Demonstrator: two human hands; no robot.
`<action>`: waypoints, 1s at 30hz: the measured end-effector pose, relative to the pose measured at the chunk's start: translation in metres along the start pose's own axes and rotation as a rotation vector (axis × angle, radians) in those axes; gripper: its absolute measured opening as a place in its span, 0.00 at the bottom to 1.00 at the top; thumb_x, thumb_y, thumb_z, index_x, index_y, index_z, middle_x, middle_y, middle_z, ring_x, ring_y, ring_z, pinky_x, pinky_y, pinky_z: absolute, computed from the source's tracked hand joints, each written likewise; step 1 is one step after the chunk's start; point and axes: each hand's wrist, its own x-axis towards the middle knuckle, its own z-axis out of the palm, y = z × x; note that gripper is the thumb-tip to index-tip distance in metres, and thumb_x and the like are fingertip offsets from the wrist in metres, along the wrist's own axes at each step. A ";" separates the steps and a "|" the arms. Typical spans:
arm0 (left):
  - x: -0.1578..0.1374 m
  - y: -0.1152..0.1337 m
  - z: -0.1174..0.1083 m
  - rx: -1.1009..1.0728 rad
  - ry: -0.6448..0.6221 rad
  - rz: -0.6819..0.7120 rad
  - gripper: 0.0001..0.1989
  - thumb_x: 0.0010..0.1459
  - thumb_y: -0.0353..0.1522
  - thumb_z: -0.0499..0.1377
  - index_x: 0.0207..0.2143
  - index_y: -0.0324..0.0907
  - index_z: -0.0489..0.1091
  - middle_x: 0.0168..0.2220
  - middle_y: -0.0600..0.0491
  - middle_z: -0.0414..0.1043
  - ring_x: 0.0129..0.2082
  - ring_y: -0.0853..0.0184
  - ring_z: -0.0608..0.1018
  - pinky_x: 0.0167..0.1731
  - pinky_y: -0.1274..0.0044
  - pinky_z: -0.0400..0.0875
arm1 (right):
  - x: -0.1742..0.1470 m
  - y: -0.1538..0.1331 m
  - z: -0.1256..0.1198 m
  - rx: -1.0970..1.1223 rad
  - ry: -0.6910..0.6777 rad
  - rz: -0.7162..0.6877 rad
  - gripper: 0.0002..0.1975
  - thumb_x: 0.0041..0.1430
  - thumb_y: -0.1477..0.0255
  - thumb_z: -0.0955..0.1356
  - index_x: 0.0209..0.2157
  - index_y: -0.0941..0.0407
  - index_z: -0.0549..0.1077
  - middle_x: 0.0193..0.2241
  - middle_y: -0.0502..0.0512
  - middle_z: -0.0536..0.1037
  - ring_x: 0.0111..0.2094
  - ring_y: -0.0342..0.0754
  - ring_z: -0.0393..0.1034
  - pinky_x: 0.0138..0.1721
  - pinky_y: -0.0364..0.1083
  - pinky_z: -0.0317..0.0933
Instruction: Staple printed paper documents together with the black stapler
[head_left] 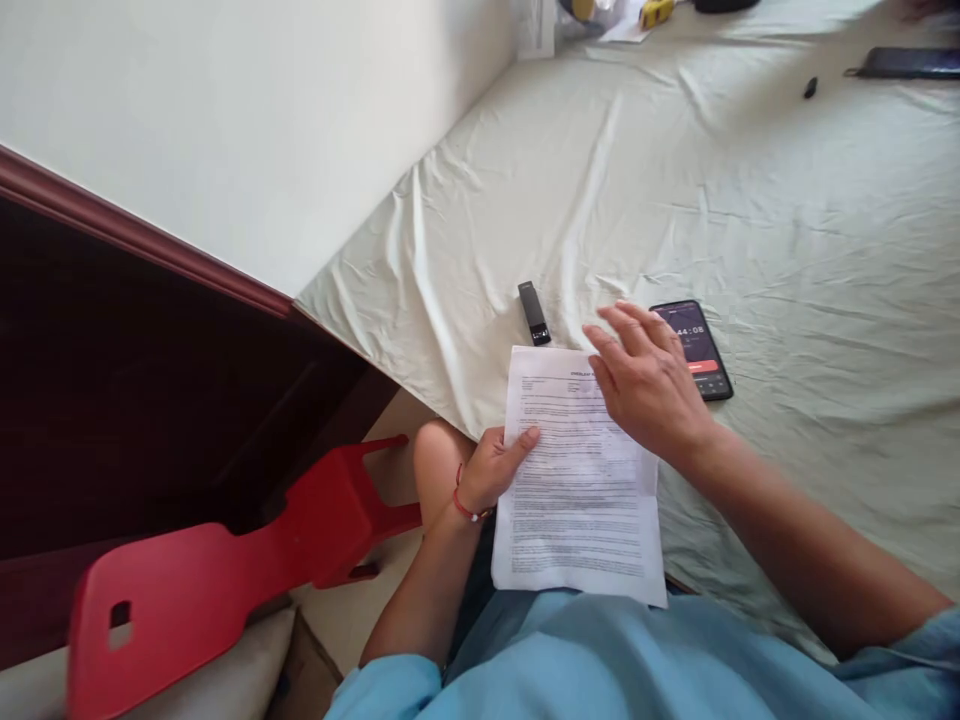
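My left hand (495,465) grips the left edge of a printed sheet of paper (577,510), thumb on top and fingers hidden beneath it. The sheet lies in front of my body, at the edge of the cloth-covered surface. Over the sheet's top right corner is my right hand (649,375), its fingers loosely stretched with nothing held in them. Whether it touches the paper I cannot tell. Partly behind that hand, a smartphone (703,350) with a lit timer screen lies on the cloth. Just above the sheet's top edge rests a small black device (534,312).
A pale wrinkled cloth (510,220) covers the surface, with a white wall (247,120) on its left. Farther back lie a yellow tape measure (655,12), a dark phone-like object (911,63) and a small black piece (811,88). A red plastic chair (180,600) stands at lower left.
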 end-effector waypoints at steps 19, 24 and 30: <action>0.015 0.006 0.005 -0.203 0.078 0.023 0.30 0.52 0.53 0.68 0.39 0.33 0.78 0.33 0.46 0.79 0.30 0.66 0.78 0.30 0.77 0.71 | 0.032 -0.026 0.030 0.155 -0.448 -0.129 0.16 0.73 0.71 0.58 0.51 0.56 0.75 0.47 0.62 0.79 0.44 0.54 0.72 0.43 0.50 0.61; 0.020 0.007 0.006 -0.177 0.068 0.029 0.32 0.53 0.55 0.67 0.39 0.33 0.77 0.33 0.46 0.79 0.31 0.65 0.79 0.32 0.75 0.72 | 0.036 -0.020 0.037 0.443 -0.369 0.021 0.13 0.71 0.68 0.61 0.37 0.56 0.75 0.38 0.56 0.79 0.37 0.48 0.70 0.40 0.46 0.58; 0.025 0.008 0.008 -0.200 0.087 0.057 0.32 0.56 0.56 0.65 0.44 0.35 0.76 0.37 0.46 0.80 0.35 0.63 0.80 0.34 0.74 0.73 | 0.042 -0.015 0.047 0.586 -0.400 0.110 0.18 0.69 0.64 0.63 0.24 0.55 0.65 0.26 0.50 0.72 0.29 0.44 0.62 0.33 0.45 0.54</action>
